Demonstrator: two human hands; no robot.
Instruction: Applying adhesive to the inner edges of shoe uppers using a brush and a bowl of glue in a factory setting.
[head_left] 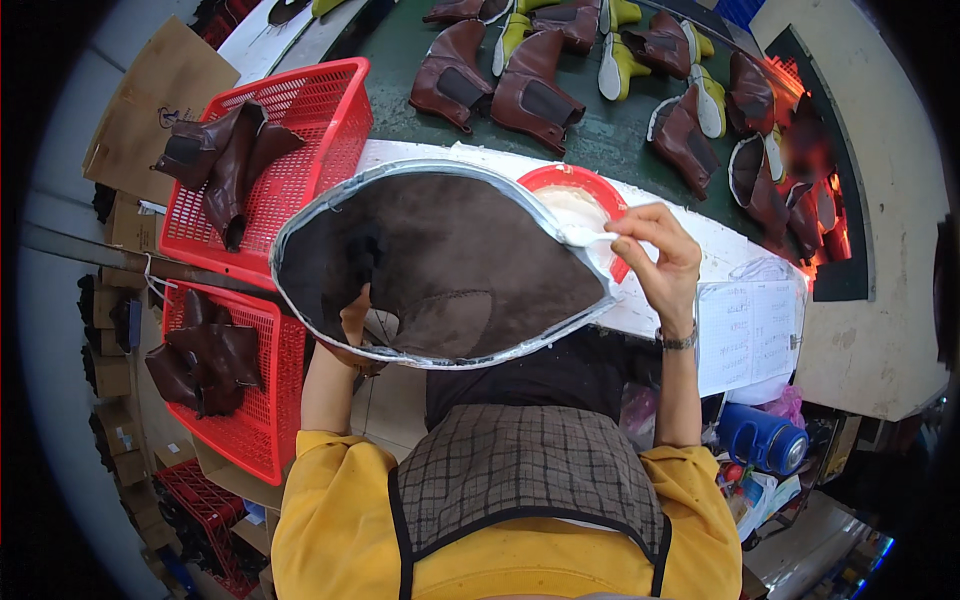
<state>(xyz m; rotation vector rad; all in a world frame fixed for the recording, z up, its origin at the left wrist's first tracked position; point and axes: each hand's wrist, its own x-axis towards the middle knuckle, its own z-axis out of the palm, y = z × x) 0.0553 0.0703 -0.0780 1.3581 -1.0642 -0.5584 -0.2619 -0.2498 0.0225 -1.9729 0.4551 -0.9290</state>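
In front of me a dark brown boot upper (430,250) is held up with its open underside toward me. A whitish, wet-looking band runs around its edge. My left hand (355,325) grips it at the left, partly hidden behind the rim. My right hand (660,250) pinches a small white brush (582,236), whose head touches the upper's right edge. Just behind that edge stands a red bowl (612,203) of white paste, partly covered by the upper and my right hand.
Two red baskets (345,110) with brown boot uppers stand at the left. Beyond the white table edge, a dark green conveyor (600,130) carries several brown uppers and yellow-green lasts toward a glowing orange opening. A written sheet (745,335) and a blue jug (762,438) are at the right.
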